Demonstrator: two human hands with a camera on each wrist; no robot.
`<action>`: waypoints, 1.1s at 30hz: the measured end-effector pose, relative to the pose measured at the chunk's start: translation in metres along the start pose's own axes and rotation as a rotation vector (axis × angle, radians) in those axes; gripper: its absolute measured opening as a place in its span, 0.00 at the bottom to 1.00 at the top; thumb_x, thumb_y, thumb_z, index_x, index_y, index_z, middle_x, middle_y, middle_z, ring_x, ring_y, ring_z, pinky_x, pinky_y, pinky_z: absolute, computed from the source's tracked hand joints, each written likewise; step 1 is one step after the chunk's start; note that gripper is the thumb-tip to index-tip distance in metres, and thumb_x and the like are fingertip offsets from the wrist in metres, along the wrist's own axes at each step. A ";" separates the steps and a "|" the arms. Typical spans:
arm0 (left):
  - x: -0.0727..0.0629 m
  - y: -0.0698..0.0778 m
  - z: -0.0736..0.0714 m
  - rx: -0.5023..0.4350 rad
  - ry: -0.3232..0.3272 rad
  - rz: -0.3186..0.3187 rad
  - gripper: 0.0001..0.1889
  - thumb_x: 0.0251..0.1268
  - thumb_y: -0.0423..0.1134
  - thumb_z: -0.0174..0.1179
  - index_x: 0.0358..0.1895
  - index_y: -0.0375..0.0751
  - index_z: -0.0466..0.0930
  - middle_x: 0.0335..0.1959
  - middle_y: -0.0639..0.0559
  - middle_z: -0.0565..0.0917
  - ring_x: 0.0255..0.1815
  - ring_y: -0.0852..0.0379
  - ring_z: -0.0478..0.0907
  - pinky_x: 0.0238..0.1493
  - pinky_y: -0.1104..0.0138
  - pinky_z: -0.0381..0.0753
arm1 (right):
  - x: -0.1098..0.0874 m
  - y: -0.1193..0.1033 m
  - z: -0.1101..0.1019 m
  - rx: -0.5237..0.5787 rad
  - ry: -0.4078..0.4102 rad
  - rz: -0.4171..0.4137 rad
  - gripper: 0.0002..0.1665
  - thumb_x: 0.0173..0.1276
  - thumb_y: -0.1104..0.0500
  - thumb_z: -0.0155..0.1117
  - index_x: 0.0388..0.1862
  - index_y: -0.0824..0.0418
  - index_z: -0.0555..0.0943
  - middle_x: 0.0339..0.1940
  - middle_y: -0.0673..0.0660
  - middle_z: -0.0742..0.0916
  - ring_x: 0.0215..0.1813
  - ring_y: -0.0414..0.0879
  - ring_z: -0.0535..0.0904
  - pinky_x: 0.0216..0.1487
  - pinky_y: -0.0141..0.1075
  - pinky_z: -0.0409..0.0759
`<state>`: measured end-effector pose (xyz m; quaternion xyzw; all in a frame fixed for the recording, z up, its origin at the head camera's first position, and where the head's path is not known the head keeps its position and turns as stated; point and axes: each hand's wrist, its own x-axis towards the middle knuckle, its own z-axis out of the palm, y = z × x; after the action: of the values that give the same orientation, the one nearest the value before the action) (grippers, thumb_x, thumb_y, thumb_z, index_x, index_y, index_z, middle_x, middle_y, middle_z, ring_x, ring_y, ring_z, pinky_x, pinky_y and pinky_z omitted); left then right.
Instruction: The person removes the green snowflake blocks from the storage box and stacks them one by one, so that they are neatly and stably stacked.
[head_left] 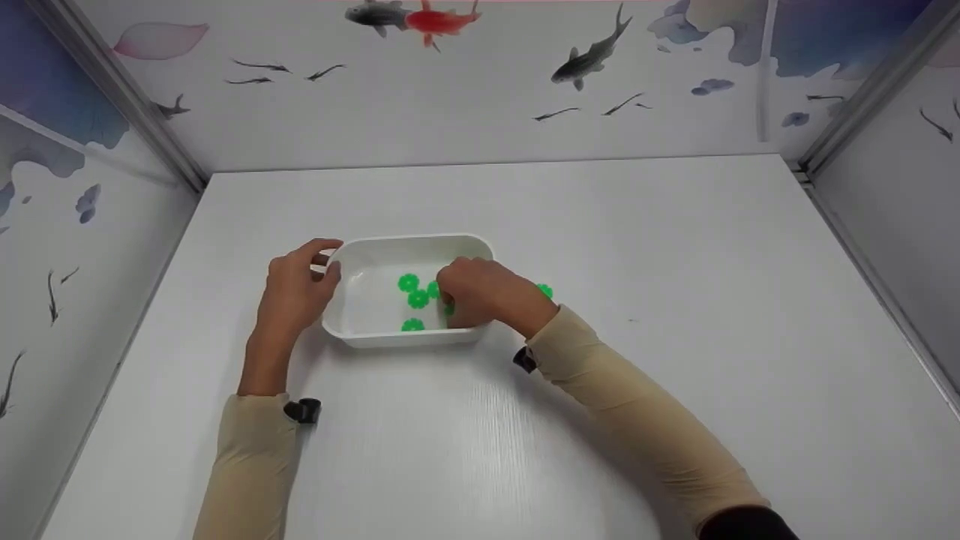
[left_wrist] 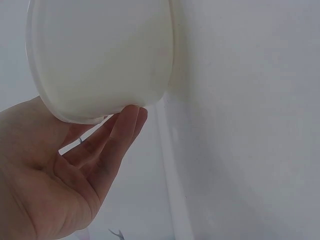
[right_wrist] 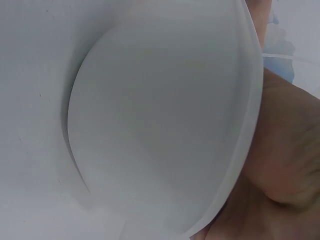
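A white plastic tray [head_left: 375, 339] stands on the table, with several small green flower-shaped pieces [head_left: 418, 298] on its floor. At the tray's left end, my left hand [head_left: 294, 289] holds the rim; in the left wrist view its fingers [left_wrist: 122, 132] touch the outer wall. My right hand [head_left: 480, 291] reaches down inside the right part of the tray, knuckles up. Green shows right beside its fingers, but their tips are hidden. In the right wrist view the tray's wall [right_wrist: 160, 115] blocks most of that hand.
Another green piece [head_left: 545, 290] lies outside the tray on the right, partly behind my right wrist. The white table [head_left: 675, 375] is bounded by printed panels at the back [head_left: 465, 105] and on both sides.
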<state>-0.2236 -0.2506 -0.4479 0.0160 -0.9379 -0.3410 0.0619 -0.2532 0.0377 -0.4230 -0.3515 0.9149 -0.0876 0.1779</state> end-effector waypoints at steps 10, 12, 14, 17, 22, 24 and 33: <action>0.001 0.002 -0.001 -0.006 0.002 -0.002 0.21 0.82 0.38 0.58 0.73 0.47 0.80 0.61 0.35 0.88 0.53 0.38 0.92 0.50 0.46 0.93 | 0.000 0.004 0.001 0.012 0.060 -0.054 0.21 0.69 0.55 0.76 0.58 0.62 0.89 0.51 0.56 0.92 0.53 0.51 0.85 0.60 0.46 0.87; 0.001 0.002 -0.001 -0.007 0.004 -0.002 0.21 0.82 0.39 0.59 0.73 0.47 0.80 0.60 0.35 0.88 0.53 0.39 0.92 0.50 0.47 0.93 | 0.000 0.005 0.002 0.022 0.071 -0.071 0.19 0.69 0.56 0.77 0.56 0.61 0.90 0.50 0.56 0.93 0.52 0.50 0.85 0.58 0.45 0.87; 0.001 0.002 0.000 -0.008 0.003 -0.001 0.21 0.82 0.38 0.59 0.73 0.47 0.80 0.60 0.35 0.88 0.53 0.39 0.92 0.50 0.47 0.93 | 0.000 0.006 0.002 0.033 0.081 -0.085 0.17 0.68 0.56 0.77 0.54 0.60 0.92 0.48 0.55 0.93 0.50 0.50 0.85 0.57 0.45 0.87; 0.001 0.001 0.000 -0.006 0.000 -0.004 0.21 0.82 0.38 0.59 0.73 0.47 0.80 0.60 0.36 0.88 0.53 0.39 0.92 0.51 0.47 0.93 | 0.001 0.007 0.004 0.044 0.094 -0.104 0.15 0.67 0.58 0.77 0.52 0.61 0.92 0.47 0.55 0.93 0.49 0.49 0.84 0.55 0.44 0.87; 0.000 0.000 0.000 -0.003 0.000 -0.006 0.21 0.82 0.38 0.59 0.73 0.47 0.80 0.60 0.36 0.88 0.53 0.39 0.92 0.51 0.46 0.93 | 0.000 0.007 0.004 0.050 0.115 -0.116 0.14 0.67 0.60 0.75 0.50 0.61 0.92 0.45 0.56 0.93 0.46 0.49 0.82 0.53 0.43 0.85; -0.001 0.001 0.000 -0.002 0.003 0.000 0.21 0.82 0.38 0.58 0.73 0.46 0.80 0.60 0.35 0.88 0.53 0.38 0.92 0.51 0.46 0.93 | -0.001 0.008 0.004 0.049 0.121 -0.118 0.14 0.66 0.61 0.73 0.50 0.61 0.92 0.45 0.56 0.92 0.46 0.49 0.81 0.52 0.43 0.85; 0.000 0.002 0.001 0.009 -0.001 -0.025 0.21 0.83 0.39 0.58 0.74 0.48 0.79 0.62 0.36 0.88 0.55 0.39 0.91 0.52 0.46 0.92 | -0.001 0.011 0.005 0.112 0.133 -0.106 0.24 0.66 0.62 0.70 0.62 0.54 0.88 0.49 0.57 0.84 0.46 0.49 0.77 0.46 0.40 0.79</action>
<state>-0.2233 -0.2487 -0.4477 0.0280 -0.9392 -0.3374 0.0569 -0.2574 0.0465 -0.4301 -0.3825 0.8984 -0.1712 0.1314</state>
